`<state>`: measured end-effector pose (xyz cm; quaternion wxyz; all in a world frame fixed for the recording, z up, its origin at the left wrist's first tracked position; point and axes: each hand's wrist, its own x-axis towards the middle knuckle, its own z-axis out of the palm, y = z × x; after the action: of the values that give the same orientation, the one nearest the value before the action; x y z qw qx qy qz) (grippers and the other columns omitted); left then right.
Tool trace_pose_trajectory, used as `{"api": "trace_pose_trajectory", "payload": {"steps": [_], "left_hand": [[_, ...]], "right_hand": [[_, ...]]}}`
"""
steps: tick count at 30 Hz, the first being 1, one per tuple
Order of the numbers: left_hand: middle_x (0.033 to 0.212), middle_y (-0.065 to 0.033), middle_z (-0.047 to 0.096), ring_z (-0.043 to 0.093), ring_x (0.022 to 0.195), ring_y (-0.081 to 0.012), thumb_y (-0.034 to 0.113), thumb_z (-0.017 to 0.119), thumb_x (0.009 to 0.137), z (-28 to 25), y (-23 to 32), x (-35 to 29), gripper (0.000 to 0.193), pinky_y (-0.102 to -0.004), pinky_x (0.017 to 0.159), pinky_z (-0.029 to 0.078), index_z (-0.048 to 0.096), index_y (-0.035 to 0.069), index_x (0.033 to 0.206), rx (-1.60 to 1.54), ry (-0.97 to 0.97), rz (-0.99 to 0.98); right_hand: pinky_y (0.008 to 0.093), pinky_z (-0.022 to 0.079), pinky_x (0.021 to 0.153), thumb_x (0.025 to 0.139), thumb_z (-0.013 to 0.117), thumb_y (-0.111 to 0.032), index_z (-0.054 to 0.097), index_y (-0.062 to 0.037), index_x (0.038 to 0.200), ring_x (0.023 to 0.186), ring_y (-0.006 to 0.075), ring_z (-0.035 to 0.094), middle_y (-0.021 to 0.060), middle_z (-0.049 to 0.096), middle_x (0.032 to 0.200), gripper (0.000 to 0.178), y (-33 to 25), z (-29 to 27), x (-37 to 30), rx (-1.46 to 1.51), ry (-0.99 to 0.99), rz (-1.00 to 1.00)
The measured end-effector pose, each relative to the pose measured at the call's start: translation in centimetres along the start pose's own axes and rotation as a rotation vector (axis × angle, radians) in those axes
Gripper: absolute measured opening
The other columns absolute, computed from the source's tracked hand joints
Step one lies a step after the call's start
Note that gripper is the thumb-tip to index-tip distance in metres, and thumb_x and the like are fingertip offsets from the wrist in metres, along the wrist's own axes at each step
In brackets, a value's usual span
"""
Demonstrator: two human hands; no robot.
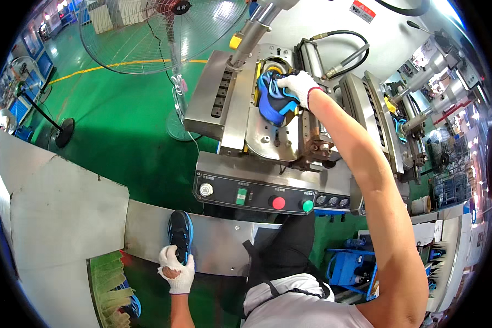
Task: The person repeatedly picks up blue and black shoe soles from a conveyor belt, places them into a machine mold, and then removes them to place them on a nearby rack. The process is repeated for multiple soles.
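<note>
One shoe is sitting on the metal shelf, and the left hand is holding its near end. Farther ahead, to the right, another shoe is sitting on the machine, with the right hand holding its right side. The button board is sitting below it, at the machine's front. A big fan is standing behind, to the left.

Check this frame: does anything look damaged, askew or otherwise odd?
Yes: the white glove on the left hand shows a brown patch, odd against the otherwise white knit; torn or stained, I can't tell. A metal fitting above the green button looks rust-brown.
</note>
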<state>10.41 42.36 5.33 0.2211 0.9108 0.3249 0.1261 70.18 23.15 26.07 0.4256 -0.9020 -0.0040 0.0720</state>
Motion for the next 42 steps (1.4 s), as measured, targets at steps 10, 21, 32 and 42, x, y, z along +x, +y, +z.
{"api": "trace_pose_trajectory", "payload": {"steps": [10,21,32,42], "left_hand": [[0.131,-0.0185,0.057,0.063,0.114,-0.0411,0.015,0.086,0.076,0.2,-1.3,0.1,0.056,-0.05,0.097,0.054,0.059,0.002,0.124,-0.083,-0.063,-0.038],[0.134,-0.0206,0.056,0.061,0.119,-0.0425,0.008,0.085,0.077,0.6,-0.9,-0.4,0.063,-0.052,0.1,0.051,0.053,0.005,0.131,-0.075,-0.063,0.009],[0.13,-0.0191,0.058,0.063,0.118,-0.0426,0.014,0.087,0.077,0.9,-0.1,-0.2,0.059,-0.0512,0.099,0.053,0.056,0.006,0.126,0.011,0.025,0.058],[0.139,-0.0188,0.048,0.06,0.124,-0.0305,0.013,0.078,0.094,1.7,3.6,-5.0,0.067,-0.0405,0.096,0.055,0.045,0.001,0.152,-0.344,-0.192,-0.229]], "right_hand": [[0.0425,0.052,0.11,0.081,0.073,-0.043,0.068,-0.0022,0.136,0.128,0.0389,0.066,0.0246,0.067,0.14,0.068,1.2,4.8,1.7,-0.6,0.07,-0.08],[0.0436,0.058,0.098,0.084,0.059,-0.031,0.082,-0.0093,0.111,0.118,0.0335,0.073,0.017,0.078,0.117,0.042,2.1,9.1,2.8,-0.872,0.188,-0.361],[0.0459,0.052,0.109,0.089,0.07,-0.057,0.061,0.0019,0.143,0.128,0.0387,0.066,0.0272,0.065,0.141,0.08,-0.3,-0.4,-5.6,-0.398,-0.133,-0.355],[0.0507,0.032,0.126,0.09,0.078,-0.041,0.047,0.0047,0.152,0.151,0.0442,0.042,0.0288,0.046,0.158,0.083,20.2,-1.8,-32.2,-0.401,-0.144,-0.635]]}}
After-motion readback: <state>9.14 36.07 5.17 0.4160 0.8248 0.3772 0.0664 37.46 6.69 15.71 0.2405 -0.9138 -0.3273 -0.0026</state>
